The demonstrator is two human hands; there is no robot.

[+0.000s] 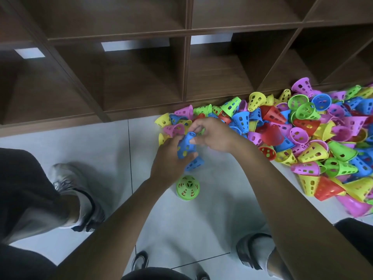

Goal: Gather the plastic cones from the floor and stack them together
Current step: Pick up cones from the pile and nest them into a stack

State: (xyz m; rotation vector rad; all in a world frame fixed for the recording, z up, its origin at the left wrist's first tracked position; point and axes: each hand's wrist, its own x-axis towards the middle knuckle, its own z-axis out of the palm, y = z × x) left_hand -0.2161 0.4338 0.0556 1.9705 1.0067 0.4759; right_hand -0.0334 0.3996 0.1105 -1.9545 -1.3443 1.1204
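Blue perforated plastic cones [186, 145], nested into a short stack, sit in the left hand [171, 160], whose fingers curl round the stack's lower part; the stack's long axis runs up and slightly right in the head view, narrow tip toward the pile and wide mouth toward the person. Its tip lies directly against the right hand [212, 134], which pinches there with thumb and curled fingers; whether it holds another cone is hidden by the fingers. A second blue perforated cone [194, 163] lies just below the left hand, on or close above the pale tiled floor [101, 158]. A green perforated cone [188, 187] stands near it on its wide mouth, tip up. The big heap of mixed-colour plastic cones [302, 134] spreads to the right along the foot of the dark wooden shelf unit [141, 77], so the right hand is the nearer one for the next pick, in my judgement, while the left steadies the stack.
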